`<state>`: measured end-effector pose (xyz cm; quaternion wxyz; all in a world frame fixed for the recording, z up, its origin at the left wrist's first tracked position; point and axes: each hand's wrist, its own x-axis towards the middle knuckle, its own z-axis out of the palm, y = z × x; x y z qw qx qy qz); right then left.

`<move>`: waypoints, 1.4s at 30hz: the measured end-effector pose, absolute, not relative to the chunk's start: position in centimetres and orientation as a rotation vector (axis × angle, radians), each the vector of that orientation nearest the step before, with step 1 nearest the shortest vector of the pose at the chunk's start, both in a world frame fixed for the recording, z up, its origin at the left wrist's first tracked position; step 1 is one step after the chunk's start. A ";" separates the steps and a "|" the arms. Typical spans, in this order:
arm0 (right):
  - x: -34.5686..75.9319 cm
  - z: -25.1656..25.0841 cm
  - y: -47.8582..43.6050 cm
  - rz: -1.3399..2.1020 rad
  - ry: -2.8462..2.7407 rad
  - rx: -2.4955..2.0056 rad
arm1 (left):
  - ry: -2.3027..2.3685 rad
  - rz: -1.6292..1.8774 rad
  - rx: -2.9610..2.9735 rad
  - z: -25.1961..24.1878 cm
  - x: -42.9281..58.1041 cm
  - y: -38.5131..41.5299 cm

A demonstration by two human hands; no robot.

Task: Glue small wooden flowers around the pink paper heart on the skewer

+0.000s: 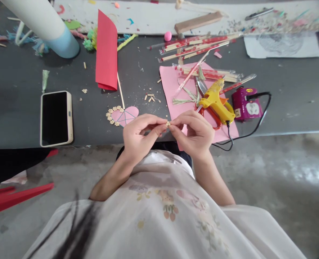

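My left hand [139, 136] and my right hand [194, 133] meet at the near edge of the dark table [138, 72]. Both pinch a tiny pale flower-shaped piece [168, 123] between their fingertips. Just beyond my left hand lies a pink paper heart [125, 116] on a thin stick, with several of the same small pale pieces glued along its left edge. A yellow glue gun [216, 100] rests on a pink sheet [175, 86] just past my right hand.
A phone [56, 118] lies at the left near the edge. A folded red paper [106, 50], a white and blue tube [48, 28], packs of sticks [200, 45], orange scissors [210, 115] and a purple device [246, 104] with a black cable sit further back.
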<state>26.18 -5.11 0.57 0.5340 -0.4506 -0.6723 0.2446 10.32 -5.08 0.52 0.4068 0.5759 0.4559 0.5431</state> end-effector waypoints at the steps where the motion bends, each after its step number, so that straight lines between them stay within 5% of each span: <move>1: 26.1 0.5 -5.1 0.581 -1.596 -1.066 | 1.142 1.379 1.450 0.5 10.3 -5.1; 42: 25.0 -0.8 -4.7 0.486 -1.510 -1.035 | 0.963 1.494 1.419 -0.3 10.7 -4.4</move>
